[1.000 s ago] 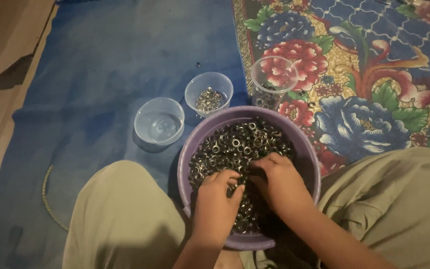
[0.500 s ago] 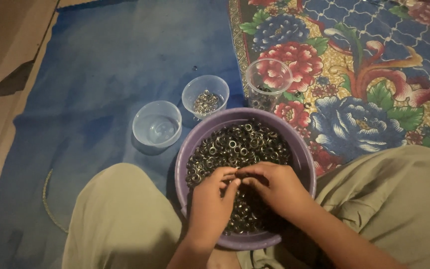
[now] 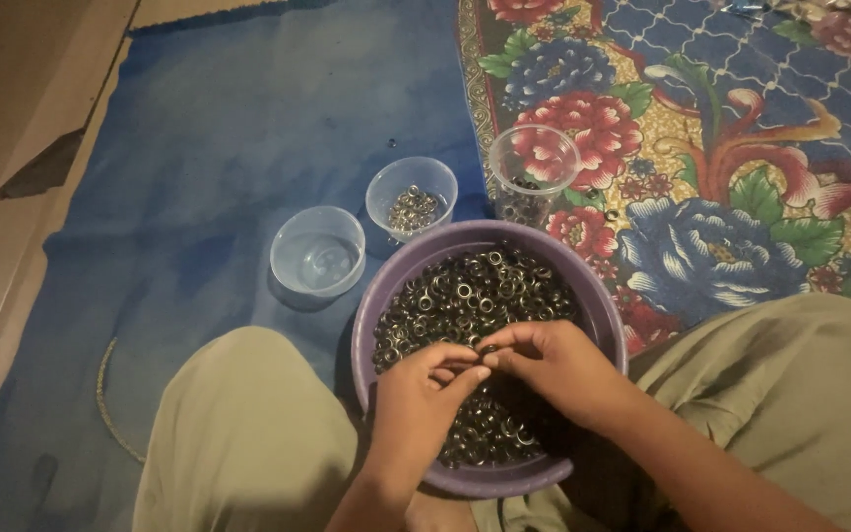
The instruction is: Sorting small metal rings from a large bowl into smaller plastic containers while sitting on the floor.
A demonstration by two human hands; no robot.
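**Small rings, crowded bowl, easy to drop**

Both hands low in the frame, over the near half of the purple bowl, itself at lower centre between the two knees. Left hand and right hand meeting fingertip to fingertip, thumbs and forefingers pressed together on what looks like one small metal ring or a pair; too small and dim to tell which hand truly bears it.

Heaped in the bowl, a mass of metal rings, dark with bright rims. Risks, as judged: a slip at the pinch, and the piece lost among hundreds alike. An elbow or knee against the rim, and a spill onto the blue mat.

Above the bowl, three clear cups: empty cup at left, cup with a few rings in the middle, taller cup on the floral rug. All light, standing near, easily toppled by a careless reach.
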